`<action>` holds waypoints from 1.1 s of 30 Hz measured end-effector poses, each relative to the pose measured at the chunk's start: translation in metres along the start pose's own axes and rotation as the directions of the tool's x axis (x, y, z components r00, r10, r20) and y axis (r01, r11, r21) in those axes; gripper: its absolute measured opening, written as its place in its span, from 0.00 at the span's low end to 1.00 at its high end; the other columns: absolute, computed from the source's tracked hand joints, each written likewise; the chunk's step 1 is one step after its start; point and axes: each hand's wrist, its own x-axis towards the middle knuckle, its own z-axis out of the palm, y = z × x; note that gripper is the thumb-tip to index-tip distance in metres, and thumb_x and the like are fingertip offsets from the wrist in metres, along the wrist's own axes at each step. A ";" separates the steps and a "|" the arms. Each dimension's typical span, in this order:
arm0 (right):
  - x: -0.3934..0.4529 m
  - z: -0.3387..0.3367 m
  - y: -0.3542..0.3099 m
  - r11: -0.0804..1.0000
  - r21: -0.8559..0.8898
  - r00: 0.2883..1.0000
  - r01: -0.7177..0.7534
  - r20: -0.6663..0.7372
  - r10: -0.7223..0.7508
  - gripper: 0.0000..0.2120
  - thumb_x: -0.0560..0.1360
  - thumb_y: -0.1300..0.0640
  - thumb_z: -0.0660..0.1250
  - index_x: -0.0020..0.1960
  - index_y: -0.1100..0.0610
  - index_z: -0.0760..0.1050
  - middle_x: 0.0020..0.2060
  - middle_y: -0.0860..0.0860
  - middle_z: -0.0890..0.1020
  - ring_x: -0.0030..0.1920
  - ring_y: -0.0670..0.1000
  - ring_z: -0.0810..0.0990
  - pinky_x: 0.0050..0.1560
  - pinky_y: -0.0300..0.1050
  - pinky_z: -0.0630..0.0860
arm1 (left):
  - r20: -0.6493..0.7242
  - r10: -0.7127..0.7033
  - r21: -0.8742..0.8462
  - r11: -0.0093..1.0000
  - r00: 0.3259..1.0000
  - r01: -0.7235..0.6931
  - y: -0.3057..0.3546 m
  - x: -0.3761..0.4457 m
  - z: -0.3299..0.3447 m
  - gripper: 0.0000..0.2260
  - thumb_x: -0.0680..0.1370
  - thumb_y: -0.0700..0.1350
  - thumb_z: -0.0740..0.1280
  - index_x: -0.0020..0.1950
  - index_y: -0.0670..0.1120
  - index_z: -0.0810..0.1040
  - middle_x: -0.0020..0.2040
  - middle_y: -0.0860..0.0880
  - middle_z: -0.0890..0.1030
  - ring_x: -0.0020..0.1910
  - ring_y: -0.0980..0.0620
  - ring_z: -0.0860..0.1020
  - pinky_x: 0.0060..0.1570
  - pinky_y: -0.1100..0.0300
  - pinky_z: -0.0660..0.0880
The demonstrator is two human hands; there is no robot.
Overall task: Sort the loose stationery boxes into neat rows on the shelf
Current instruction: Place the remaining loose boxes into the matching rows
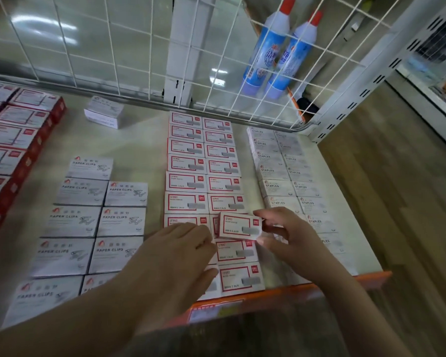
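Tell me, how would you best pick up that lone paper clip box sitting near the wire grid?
Pinch the lone paper clip box across its two long side faces, coming from above. It stands apart on the shelf, so all its sides are free, and its flat top leaves fingers room to straddle it.

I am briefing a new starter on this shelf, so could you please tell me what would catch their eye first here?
First, the two hands at the front: the right hand pinches a tilted red-bordered box above the middle double row of like boxes, while the left hand rests on that row. Next, two blue bottles with red caps stand behind the white wire grid at the back right.
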 end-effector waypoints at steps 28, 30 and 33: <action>-0.018 0.010 -0.034 0.996 -0.094 0.971 -0.003 0.239 0.025 0.21 0.73 0.54 0.69 0.63 0.43 0.70 0.53 0.31 0.65 0.55 0.37 0.68 0.45 0.22 0.70 | -0.040 0.047 0.050 0.998 0.998 -0.045 -0.009 -0.009 0.014 0.18 0.59 0.61 0.74 0.44 0.54 0.84 0.40 0.58 0.82 0.38 0.56 0.82 0.32 0.65 0.77; -0.020 0.009 -0.037 0.997 -0.077 0.966 -0.008 0.256 0.028 0.19 0.72 0.54 0.70 0.59 0.40 0.69 0.52 0.30 0.64 0.52 0.35 0.70 0.45 0.21 0.70 | -0.026 0.023 0.033 0.999 0.999 -0.022 -0.008 -0.009 0.011 0.18 0.59 0.62 0.72 0.44 0.54 0.83 0.40 0.58 0.82 0.37 0.56 0.82 0.32 0.65 0.77; -0.022 0.009 -0.038 0.997 -0.080 0.961 -0.011 0.274 0.033 0.19 0.72 0.55 0.70 0.60 0.43 0.70 0.53 0.34 0.66 0.52 0.36 0.70 0.45 0.20 0.69 | 0.031 -0.025 -0.029 0.999 0.999 0.026 0.001 -0.006 -0.001 0.22 0.66 0.62 0.72 0.56 0.55 0.80 0.53 0.58 0.79 0.52 0.55 0.79 0.48 0.59 0.77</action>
